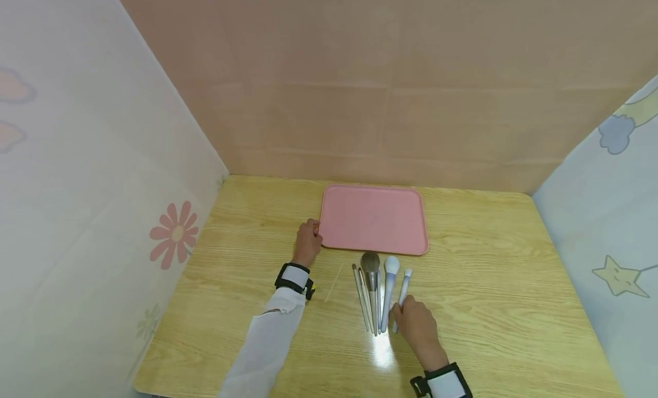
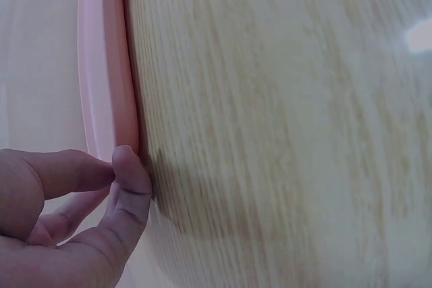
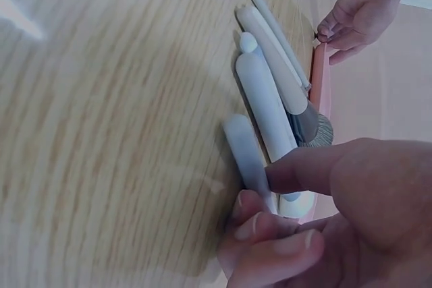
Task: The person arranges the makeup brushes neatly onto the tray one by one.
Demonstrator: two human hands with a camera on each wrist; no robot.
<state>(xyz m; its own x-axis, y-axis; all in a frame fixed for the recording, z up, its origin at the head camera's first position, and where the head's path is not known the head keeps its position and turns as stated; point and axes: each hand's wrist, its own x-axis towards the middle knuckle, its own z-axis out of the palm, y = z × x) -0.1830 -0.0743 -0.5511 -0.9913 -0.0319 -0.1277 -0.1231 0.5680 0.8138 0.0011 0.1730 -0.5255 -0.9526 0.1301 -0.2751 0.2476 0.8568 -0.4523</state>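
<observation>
At the near left corner of a pink tray, my left hand pinches the rim between thumb and fingers; the left wrist view has the tray's side wall running up from the fingertips. My right hand holds a small white makeup brush by its handle, bristles toward the tray. In the right wrist view, thumb and fingertips meet at the brush handle. Just left of it lie a fluffy white-tipped brush, a large dark-bristled brush and several slimmer brushes, roughly side by side.
The wooden table runs back to a tan backdrop. Patterned panels border its left and right sides. A thin pale line shows on the wood left of the brushes.
</observation>
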